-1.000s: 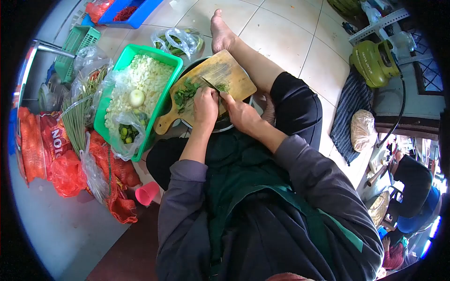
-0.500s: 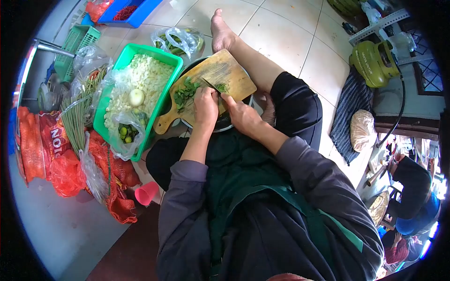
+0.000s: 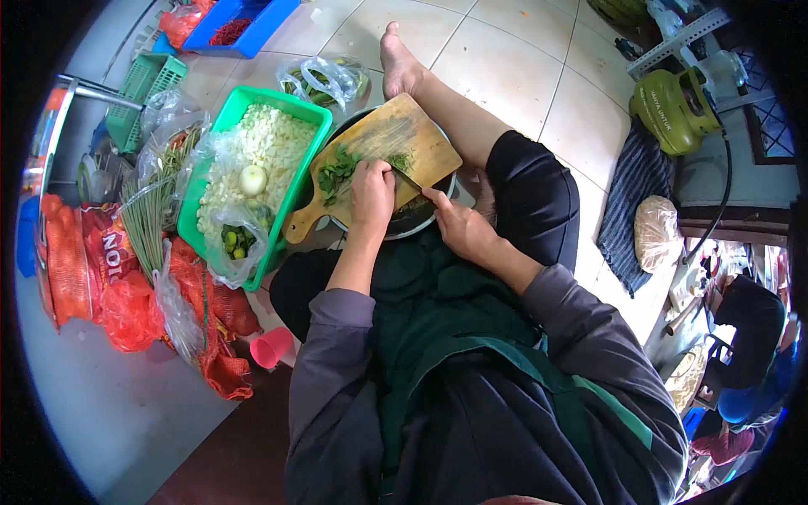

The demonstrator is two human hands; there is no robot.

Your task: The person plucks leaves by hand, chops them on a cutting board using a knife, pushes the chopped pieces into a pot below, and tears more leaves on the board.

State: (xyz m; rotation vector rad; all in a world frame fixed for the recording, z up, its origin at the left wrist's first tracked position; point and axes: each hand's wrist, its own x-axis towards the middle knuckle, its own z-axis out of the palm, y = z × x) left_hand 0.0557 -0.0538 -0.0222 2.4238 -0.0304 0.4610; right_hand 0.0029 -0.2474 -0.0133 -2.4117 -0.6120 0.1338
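A wooden cutting board [image 3: 374,126] rests across a round pot [image 3: 414,222] in front of me. Green leaves [image 3: 337,171] lie on its left part, and finely cut green bits [image 3: 399,162] lie near its middle. My left hand [image 3: 372,192] is closed over the board, its fingertips pressed on the leaves beside it. My right hand [image 3: 459,220] is wrapped round the handle of a knife [image 3: 410,179], whose blade points up and left toward my left fingers.
Left of the board, a green tray [image 3: 318,114] holds chopped white pieces, a whole peeled onion [image 3: 252,179] and a bag of small green fruits [image 3: 238,241]. Red net sacks [image 3: 67,261], a pink cup [image 3: 271,347], a blue tray [image 3: 273,21] and a green gas cylinder [image 3: 673,109] stand around. People work far right.
My right hand and the knife have moved right and down, away from my left hand. The whole view has shifted slightly. My left hand stays over the leaves.
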